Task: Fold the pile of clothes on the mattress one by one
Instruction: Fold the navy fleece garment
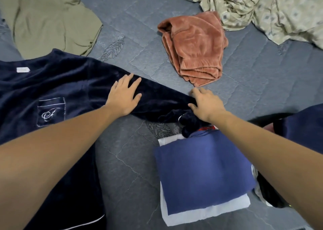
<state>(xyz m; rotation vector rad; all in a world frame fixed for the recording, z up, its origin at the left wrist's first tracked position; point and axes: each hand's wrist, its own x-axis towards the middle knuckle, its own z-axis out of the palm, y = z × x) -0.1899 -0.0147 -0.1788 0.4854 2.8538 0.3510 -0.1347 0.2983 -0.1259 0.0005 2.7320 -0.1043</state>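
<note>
Both hands (162,98) on navy top's sleeve (157,98)

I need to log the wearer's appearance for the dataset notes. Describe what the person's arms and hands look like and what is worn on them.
Both forearms are bare as far as the picture shows; no sleeve reaches into view. The left hand and the right hand wear no gloves. No ring, watch or bracelet shows on the fingers or wrists. The fingernails look short and unpainted, though they are small in this view.
</note>
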